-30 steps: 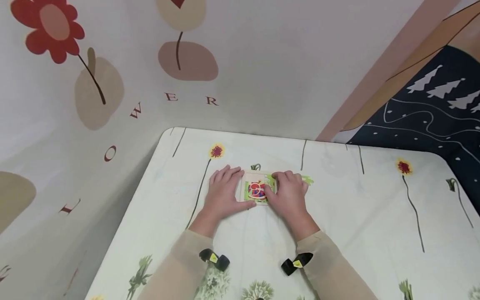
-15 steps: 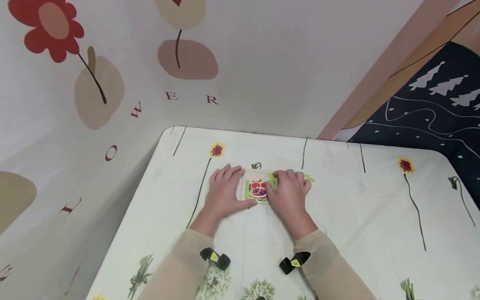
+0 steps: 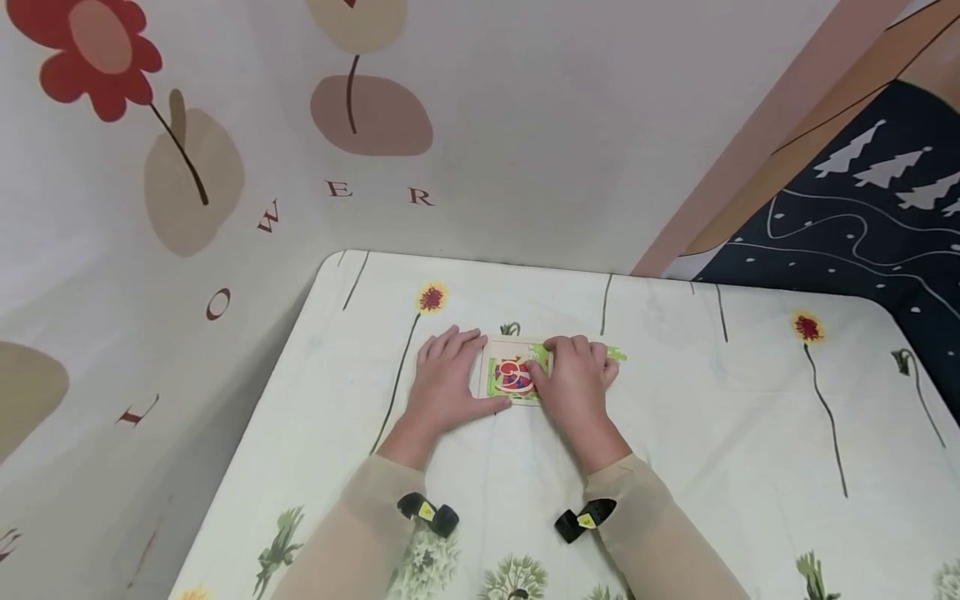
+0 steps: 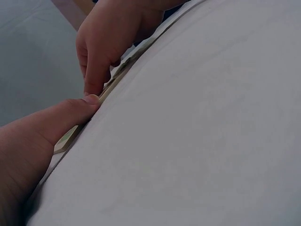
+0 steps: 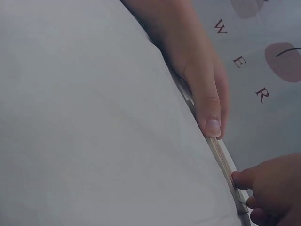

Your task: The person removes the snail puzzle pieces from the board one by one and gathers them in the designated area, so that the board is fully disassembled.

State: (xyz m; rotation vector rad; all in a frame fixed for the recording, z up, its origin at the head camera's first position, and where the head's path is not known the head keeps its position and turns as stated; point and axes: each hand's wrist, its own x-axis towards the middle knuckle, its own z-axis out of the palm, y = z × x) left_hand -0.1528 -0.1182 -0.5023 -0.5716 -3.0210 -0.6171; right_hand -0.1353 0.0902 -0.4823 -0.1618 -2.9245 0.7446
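Observation:
A small, square wooden puzzle board (image 3: 513, 375) with a red, blue and green picture lies flat on the table in the head view. My left hand (image 3: 442, 379) holds its left side, with the thumb along the near edge and the forefinger at the far corner. At the right side my right hand (image 3: 576, 385) grips the board with its fingers bent, the thumb over the picture. I cannot tell whether a loose piece is under those fingers. In the right wrist view the board's pale edge (image 5: 221, 157) shows between both hands. A green shape (image 3: 617, 353) sticks out beyond the right hand.
The table (image 3: 720, 433) wears a white cloth printed with flowers and stems. Behind it and to the left stands a pale wall (image 3: 540, 167) with printed flowers and letters. A dark panel with white trees (image 3: 862, 225) is at the back right.
The head view has shifted slightly. Both hands keep their places on the puzzle board, and the board stays where it was.

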